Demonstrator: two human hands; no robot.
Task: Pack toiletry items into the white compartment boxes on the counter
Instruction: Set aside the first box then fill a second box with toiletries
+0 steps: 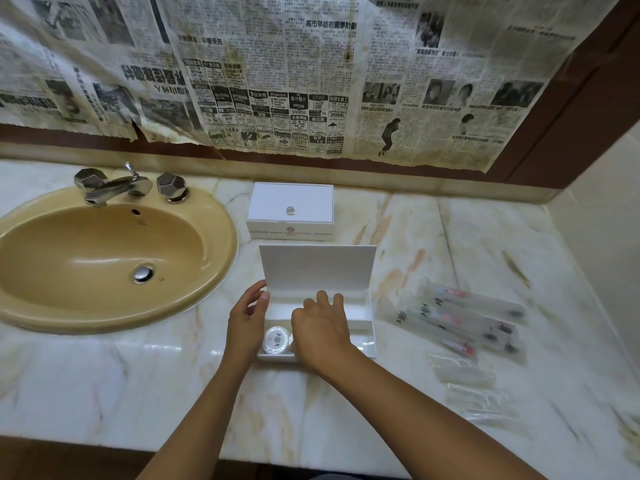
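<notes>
A glossy marble surface [398, 237], cream with tan and grey veins, fills the lower frame. Just below centre sits an open white compartment box [360, 327], rectangular and hard-edged, its flat lid [317, 268] standing upright behind it. In its lower-left compartment lies a round, crinkly-wrapped soap [276, 340] with a dark emblem. The left hand [247, 320] rests at the box's left edge, grip spread, fingertips touching the lid's lower corner. The right hand [320, 329] reaches palm-down into the box beside the soap, fingers bent downward; whether its grip pinches anything cannot be told. At right of the frame lie long frosted plastic sachets [467, 322] and clear wrappers [467, 379]. Above centre stands a closed white box [291, 211] with a small clear knob. A glazed tan oval sink [104, 258] occupies the left.
</notes>
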